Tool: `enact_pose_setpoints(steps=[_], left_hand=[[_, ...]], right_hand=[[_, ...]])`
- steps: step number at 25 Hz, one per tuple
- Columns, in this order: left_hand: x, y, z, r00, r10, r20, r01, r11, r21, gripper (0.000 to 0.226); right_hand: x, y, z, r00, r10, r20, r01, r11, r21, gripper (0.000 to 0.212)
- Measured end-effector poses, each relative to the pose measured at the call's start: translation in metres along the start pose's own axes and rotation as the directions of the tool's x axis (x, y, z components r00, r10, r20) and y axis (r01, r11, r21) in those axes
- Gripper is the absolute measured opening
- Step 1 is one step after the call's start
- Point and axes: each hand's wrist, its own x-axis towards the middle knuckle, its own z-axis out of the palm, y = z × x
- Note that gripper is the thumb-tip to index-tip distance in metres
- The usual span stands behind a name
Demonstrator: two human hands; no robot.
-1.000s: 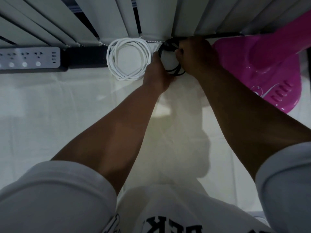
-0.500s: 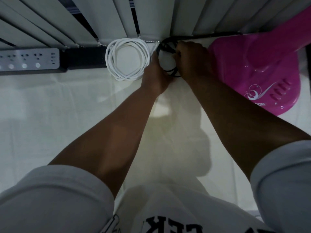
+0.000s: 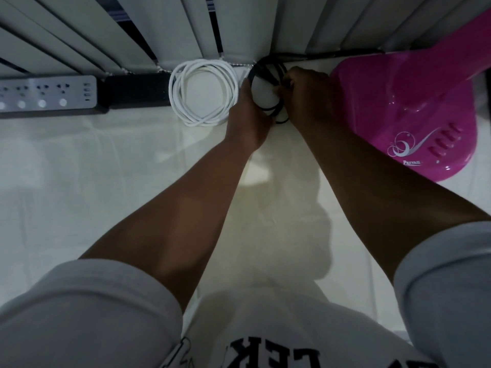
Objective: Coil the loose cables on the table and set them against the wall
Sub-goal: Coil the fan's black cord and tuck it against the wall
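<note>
Head view: both the left hand (image 3: 248, 116) and right hand (image 3: 305, 94) grasp the black cable coil (image 3: 259, 75) beside the white coil (image 3: 203, 92) by the blinds (image 3: 186, 30).

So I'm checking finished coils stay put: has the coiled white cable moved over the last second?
No. The coiled white cable lies in the same spot between the grey power strip and the hands.

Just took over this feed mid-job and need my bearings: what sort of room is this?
Probably a home or small office desk by a window: vertical blinds hang at the back, a power strip lies beneath them, and a pink fan base stands on the pale table.
</note>
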Motion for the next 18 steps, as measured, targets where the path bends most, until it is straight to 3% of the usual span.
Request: enact_pose_setpoints(steps=[3, 6, 8, 12, 15, 18], left_hand=[[-0.008, 0.001, -0.001, 1.000, -0.018, -0.020, 0.018, 1.000, 0.021, 0.068], [-0.020, 0.003, -0.001, 1.000, 0.001, 0.022, -0.003, 0.996, 0.088, 0.057], [-0.030, 0.003, -0.005, 0.996, 0.077, 0.038, -0.083, 0.980, 0.179, 0.050], [-0.049, -0.007, -0.009, 0.946, 0.299, 0.123, -0.320, 0.811, 0.490, 0.053], [-0.053, -0.012, -0.006, 0.936, 0.253, 0.245, -0.350, 0.739, 0.576, 0.061], [-0.055, -0.014, -0.006, 0.932, 0.231, 0.280, -0.357, 0.719, 0.596, 0.064]], right_hand=[[-0.021, 0.010, -0.004, 0.994, -0.087, -0.060, 0.091, 0.993, 0.078, 0.028], [-0.048, 0.012, 0.003, 0.985, -0.145, -0.095, 0.149, 0.988, 0.040, 0.030], [-0.062, 0.013, 0.010, 0.985, -0.163, -0.062, 0.161, 0.986, -0.035, 0.041], [-0.076, 0.017, 0.022, 0.987, -0.146, 0.062, 0.155, 0.973, -0.172, 0.058], [-0.075, 0.015, 0.023, 0.984, -0.143, 0.104, 0.160, 0.969, -0.188, 0.063], [-0.075, 0.015, 0.021, 0.982, -0.137, 0.127, 0.158, 0.971, -0.177, 0.068]])
